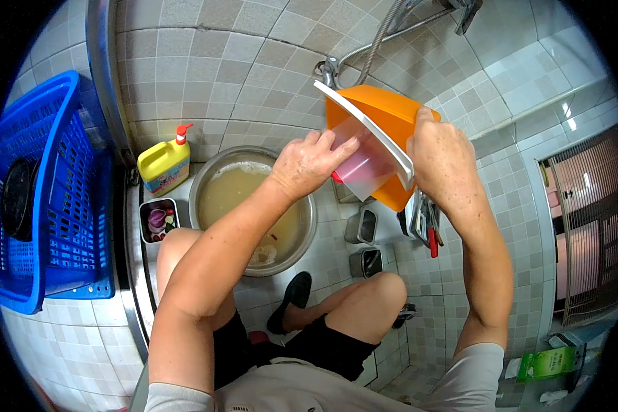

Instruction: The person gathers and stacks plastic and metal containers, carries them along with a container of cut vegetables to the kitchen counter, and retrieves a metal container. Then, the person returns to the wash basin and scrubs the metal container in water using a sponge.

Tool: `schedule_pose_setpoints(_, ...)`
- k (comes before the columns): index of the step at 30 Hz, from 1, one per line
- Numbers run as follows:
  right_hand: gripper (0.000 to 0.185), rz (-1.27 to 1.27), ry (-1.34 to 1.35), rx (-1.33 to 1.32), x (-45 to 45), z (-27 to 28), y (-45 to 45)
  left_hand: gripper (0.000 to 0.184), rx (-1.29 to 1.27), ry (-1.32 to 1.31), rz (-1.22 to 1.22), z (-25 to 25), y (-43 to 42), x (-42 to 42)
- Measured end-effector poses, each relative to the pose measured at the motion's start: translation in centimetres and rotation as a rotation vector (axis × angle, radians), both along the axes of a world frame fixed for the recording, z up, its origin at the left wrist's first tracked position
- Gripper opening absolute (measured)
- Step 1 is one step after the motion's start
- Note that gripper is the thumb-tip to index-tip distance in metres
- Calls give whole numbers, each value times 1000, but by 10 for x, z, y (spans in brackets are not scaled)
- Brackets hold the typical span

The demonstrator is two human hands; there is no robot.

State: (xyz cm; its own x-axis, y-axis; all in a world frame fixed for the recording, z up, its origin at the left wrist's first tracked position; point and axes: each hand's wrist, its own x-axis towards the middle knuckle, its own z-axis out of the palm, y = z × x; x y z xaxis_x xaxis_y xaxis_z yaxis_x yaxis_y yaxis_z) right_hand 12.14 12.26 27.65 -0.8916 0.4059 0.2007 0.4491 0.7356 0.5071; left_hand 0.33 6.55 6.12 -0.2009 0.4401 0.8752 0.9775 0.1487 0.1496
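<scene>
An orange container (391,113) with a white rim is tilted on its side above the floor, right of the middle. My right hand (443,151) grips its far right edge, with the thumb on top. At the container's open side, my left hand (316,161) has its fingers at a translucent piece with a pink item (367,161) behind it; whether the fingers hold it is unclear. Below and left of my left hand stands a large metal basin (309,237) of cloudy water (233,199).
A blue basket (69,199) stands at the left. Beside the basin are a yellow bottle (163,168) with a red pump and a small metal tin (145,221) holding onions. Metal tins (361,226) and red-handled tools (433,244) are at the right. A hose (378,41) hangs above.
</scene>
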Motion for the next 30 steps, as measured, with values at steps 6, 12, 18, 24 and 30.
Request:
schedule_pose_setpoints(6,21,144,63,-112,16,-17,42,63,-158,21,-22,7,-14,-2)
schedule_pose_setpoints(12,22,-216,161,-996,40,-66,66,62,-570,24,-142,9,-37,0)
schedule_pose_setpoints(18,30,-384,173,-1518,69,-182,90,46,-961,-91,-236,-8,-49,4)
schedule_pose_setpoints(24,38,-379,241,-1821,87,-241,87,70,-1017,-310,-396,-15,-59,-4)
schedule_pose_setpoints(30,36,-453,358,-2016,94,-264,89,60,-1036,-509,-411,2,-69,-14)
